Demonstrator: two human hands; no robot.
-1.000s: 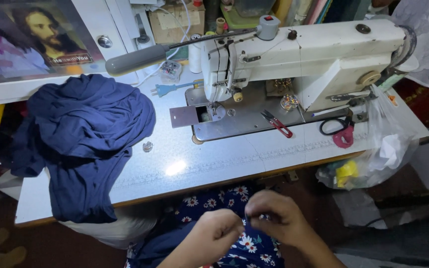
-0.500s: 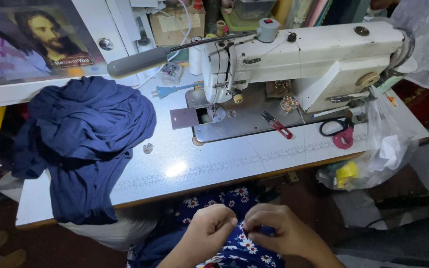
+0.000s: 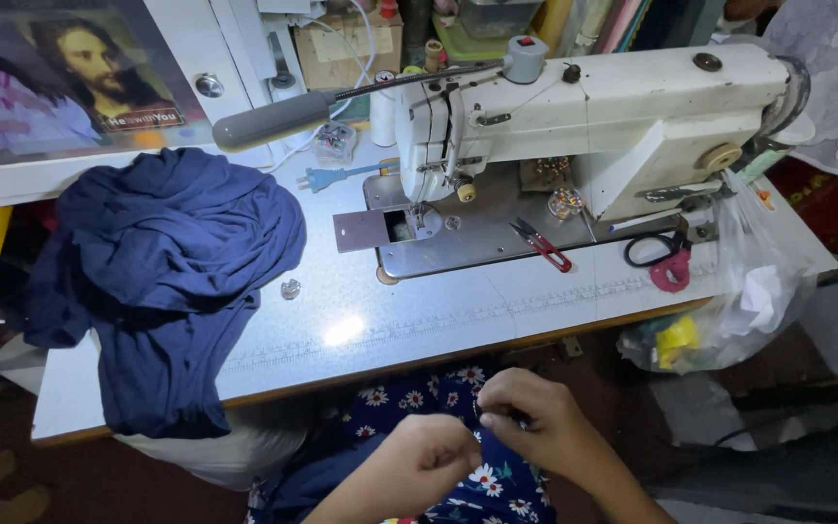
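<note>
Head view, bottom centre: left hand point(image 3: 429, 464) and right hand point(image 3: 533, 427) together, both pinching dark blue fabric with white flower print point(image 3: 482, 480) on the lap, below the surface point(image 3: 438, 311) edge. Centre-left: plain navy cloth heap point(image 3: 167, 262) draped over the surface. Upper centre: white sewing machine point(image 3: 594, 116). Upper left: rectangular framed portrait picture point(image 3: 60, 78). Top centre: brown cardboard box point(image 3: 341, 49). Right edge: clear plastic bag point(image 3: 729, 311) hanging.

The dark blue fabric with white flowers point(image 3: 458, 427) lies bunched on the lap, below the table edge.
</note>
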